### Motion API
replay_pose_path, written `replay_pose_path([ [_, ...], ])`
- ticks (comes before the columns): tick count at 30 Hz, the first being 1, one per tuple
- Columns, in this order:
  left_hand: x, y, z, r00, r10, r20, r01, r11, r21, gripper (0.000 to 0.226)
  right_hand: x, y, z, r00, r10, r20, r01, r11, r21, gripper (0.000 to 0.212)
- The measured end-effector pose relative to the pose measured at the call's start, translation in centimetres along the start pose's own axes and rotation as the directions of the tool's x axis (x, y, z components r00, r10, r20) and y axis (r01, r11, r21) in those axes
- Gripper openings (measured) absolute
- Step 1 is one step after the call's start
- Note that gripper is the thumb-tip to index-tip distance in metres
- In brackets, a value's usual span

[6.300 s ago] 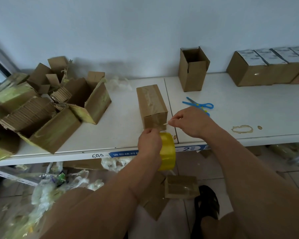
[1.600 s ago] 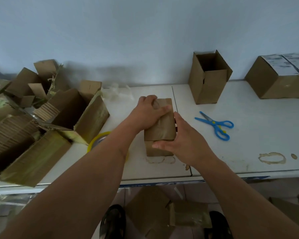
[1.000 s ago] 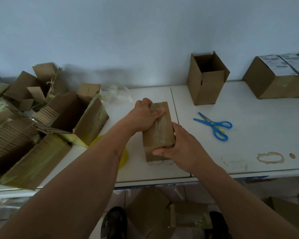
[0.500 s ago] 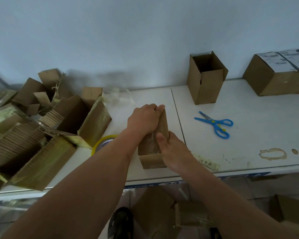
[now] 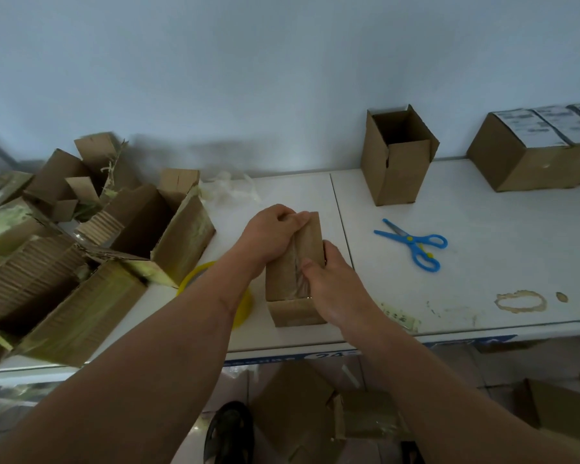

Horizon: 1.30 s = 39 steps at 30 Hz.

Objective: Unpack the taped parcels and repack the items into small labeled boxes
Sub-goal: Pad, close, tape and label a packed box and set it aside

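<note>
Hands grip the small taped brown cardboard box (image 5: 293, 262): left hand (image 5: 270, 232) curled round its far end, right hand (image 5: 332, 283) pressing its tape seam. Right of it, labeled brown boxes (image 5: 529, 155) look finished, while an open-topped cardboard box (image 5: 395, 172) is probably unfilled.

Two bare forearms, no sleeves in view. Left hand (image 5: 270, 231) and right hand (image 5: 332, 283) bare too: no gloves, rings, watch or bands on the wrists. Below the worktop edge, a dark open-toed sandal (image 5: 228, 430) with broad straps on one foot; a second dark shoe edge at lower right, too cropped to make out.
</note>
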<state>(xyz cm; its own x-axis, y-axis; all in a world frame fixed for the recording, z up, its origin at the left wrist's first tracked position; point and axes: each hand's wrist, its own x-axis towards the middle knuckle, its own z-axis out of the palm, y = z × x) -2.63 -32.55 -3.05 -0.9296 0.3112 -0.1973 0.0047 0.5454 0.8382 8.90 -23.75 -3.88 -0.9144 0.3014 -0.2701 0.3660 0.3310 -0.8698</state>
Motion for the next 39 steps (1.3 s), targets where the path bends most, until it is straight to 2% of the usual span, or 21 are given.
replay_pose_path([
  [4, -0.1, -0.1, 0.3, 0.999, -0.014, -0.034, 0.015, 1.0, 0.012, 0.036, 0.1, 0.1, 0.3, 0.999, 0.042, 0.012, -0.043, 0.997, 0.059, 0.046],
  [15, 0.2, -0.1, 0.7, 0.998, 0.003, -0.067, -0.001, 1.0, 0.027, 0.034, 0.7, 0.3, 0.0, 0.998, 0.05, 0.034, -0.049, 0.999, -0.02, 0.048],
  [18, 0.0, 0.1, 0.2, 0.999, -0.021, -0.039, 0.02, 1.0, -0.002, 0.035, 0.5, 0.2, 0.1, 0.999, 0.044, 0.016, -0.044, 0.999, -0.024, 0.053],
  [21, -0.2, 0.3, -0.4, 0.996, -0.086, 0.017, 0.087, 0.991, -0.1, 0.036, 0.2, 0.2, 0.0, 0.999, 0.041, 0.022, -0.041, 0.999, -0.013, 0.064],
  [25, -0.2, 0.3, 0.2, 0.996, -0.087, -0.015, 0.084, 0.986, -0.146, 0.034, 0.1, 0.5, -0.4, 0.997, 0.038, 0.073, -0.035, 0.998, -0.044, 0.076],
  [31, -0.1, 0.4, 0.8, 0.996, -0.069, -0.062, 0.06, 0.989, -0.138, 0.03, 0.2, 0.8, -0.9, 0.998, 0.027, 0.059, -0.025, 0.999, -0.028, 0.072],
  [33, -0.2, 0.5, 0.9, 0.998, -0.045, -0.049, 0.042, 0.997, -0.071, 0.034, -0.3, 0.7, -1.5, 0.998, 0.018, 0.06, -0.016, 0.999, -0.03, 0.065],
  [34, -0.2, 0.4, 0.9, 0.998, -0.014, -0.057, 0.015, 0.999, 0.033, 0.038, -0.5, 0.8, -2.0, 0.998, 0.011, 0.054, -0.009, 0.999, -0.051, 0.061],
  [35, -0.2, 0.4, 0.8, 0.994, 0.061, -0.088, -0.041, 0.976, 0.215, 0.043, -0.8, 0.8, -2.5, 0.999, 0.001, 0.04, 0.003, 0.996, -0.085, 0.058],
  [36, -0.3, 0.6, 0.7, 0.973, 0.191, -0.129, -0.121, 0.899, 0.42, 0.044, -1.0, 0.9, -3.1, 1.0, -0.009, 0.018, 0.011, 0.992, -0.127, 0.055],
  [37, -0.6, 0.8, 0.7, 0.925, 0.356, -0.135, -0.214, 0.78, 0.589, 0.042, -1.2, 1.0, -3.8, 1.0, -0.015, -0.003, 0.015, 0.986, -0.166, 0.05],
  [39, -1.5, 2.0, 0.8, 0.805, 0.593, -0.005, -0.394, 0.542, 0.742, 0.035, -1.6, 1.4, -5.3, 0.999, -0.024, -0.036, 0.014, 0.967, -0.254, 0.042],
])
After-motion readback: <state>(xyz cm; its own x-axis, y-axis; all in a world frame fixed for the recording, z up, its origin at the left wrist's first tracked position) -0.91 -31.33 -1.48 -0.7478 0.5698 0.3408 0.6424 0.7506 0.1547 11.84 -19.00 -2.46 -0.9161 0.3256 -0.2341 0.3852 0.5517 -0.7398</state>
